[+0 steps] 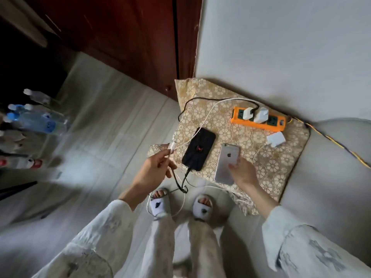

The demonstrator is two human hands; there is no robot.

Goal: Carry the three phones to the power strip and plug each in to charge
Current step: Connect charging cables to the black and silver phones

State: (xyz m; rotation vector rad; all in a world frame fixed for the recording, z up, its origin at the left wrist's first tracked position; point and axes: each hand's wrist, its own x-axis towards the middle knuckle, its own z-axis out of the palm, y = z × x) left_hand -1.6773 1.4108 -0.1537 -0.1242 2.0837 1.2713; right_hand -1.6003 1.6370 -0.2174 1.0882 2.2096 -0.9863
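Patterned cushion (pixel 271 169) sits on the floor (pixel 104 125) in the corner, against the wall. On it: orange power strip (pixel 259 121) w/ two white chargers plugged in, loose white adapter (pixel 276 139) just below the strip, black phone (pixel 199 148) face down w/ black cable at its near end. Plastic bottles (pixel 34 121) lie on the floor far left, well apart from the cushion.

Cables (pixel 202 117) cross the cloth (pixel 281 163); strip's (pixel 259 119) right sockets seemingly free
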